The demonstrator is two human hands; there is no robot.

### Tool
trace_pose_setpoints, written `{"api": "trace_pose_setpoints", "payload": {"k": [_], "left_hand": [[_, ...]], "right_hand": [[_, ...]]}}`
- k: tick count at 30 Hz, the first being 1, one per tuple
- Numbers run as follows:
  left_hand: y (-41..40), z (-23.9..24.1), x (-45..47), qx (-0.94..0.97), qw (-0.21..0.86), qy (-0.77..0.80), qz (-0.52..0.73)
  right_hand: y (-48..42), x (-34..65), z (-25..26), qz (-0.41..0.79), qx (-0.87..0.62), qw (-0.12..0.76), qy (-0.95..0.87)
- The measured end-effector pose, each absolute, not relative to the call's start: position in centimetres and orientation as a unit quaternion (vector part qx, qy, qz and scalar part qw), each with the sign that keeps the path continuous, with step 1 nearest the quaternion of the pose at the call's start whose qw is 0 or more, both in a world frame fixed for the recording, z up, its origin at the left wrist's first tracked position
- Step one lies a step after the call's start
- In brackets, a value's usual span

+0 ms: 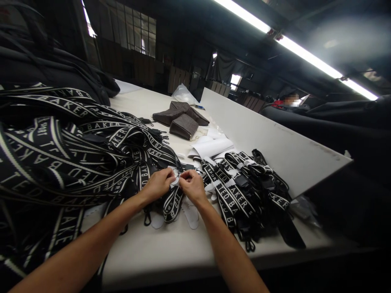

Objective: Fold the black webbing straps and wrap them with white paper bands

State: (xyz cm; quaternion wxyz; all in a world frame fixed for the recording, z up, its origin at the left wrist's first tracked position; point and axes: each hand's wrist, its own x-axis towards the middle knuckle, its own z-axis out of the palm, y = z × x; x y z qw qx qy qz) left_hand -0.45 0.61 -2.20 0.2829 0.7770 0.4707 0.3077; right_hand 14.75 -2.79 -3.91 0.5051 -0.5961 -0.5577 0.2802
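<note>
Both hands meet at a folded black webbing strap [171,204] with white lettering, near the middle of the table. My left hand [159,183] pinches one side of a small white paper strip [176,177] around the strap. On the strip's other side, my right hand [192,185] is closed with thumb and fingertips together. White paper strips with rounded ends [191,213] lie beneath the strap. A large heap of loose lettered straps [76,150] spreads to the left. To the right lies a pile of folded straps [235,191], several with white paper bands around them.
Dark brown quilted bags [183,125] sit farther back on the white table [146,252], near white paper sheets [214,146] and a clear plastic bag [185,94]. A white upright panel [262,134] borders the right side. Black bags [45,73] are piled back left. Another person [285,101] is in the background.
</note>
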Motion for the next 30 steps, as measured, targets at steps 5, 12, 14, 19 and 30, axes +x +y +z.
{"api": "trace_pose_setpoints", "payload": {"k": [5,12,14,19,30], "left_hand": [[0.4,-2.3,0.0,0.724,0.345,0.476,0.362],[0.7,-3.2,0.3,0.622,0.518,0.459,0.365],[0.6,-3.1,0.4,0.588,0.566,0.447,0.367],[1.0,-2.3,-0.2,0.512,0.636,0.415,0.403],[0.7,-0.9,-0.6,0.444,0.676,0.333,0.485]], "right_hand": [[-3.2,14.6,-3.7,0.333,-0.587,0.468,-0.571],[-2.7,13.7,-4.4,0.419,-0.553,0.535,-0.482],[-2.6,13.8,-4.3,0.404,-0.565,0.534,-0.482],[-2.8,14.3,-3.5,0.38,-0.562,0.528,-0.511],[-2.8,14.6,-3.2,0.331,-0.532,0.513,-0.587]]}}
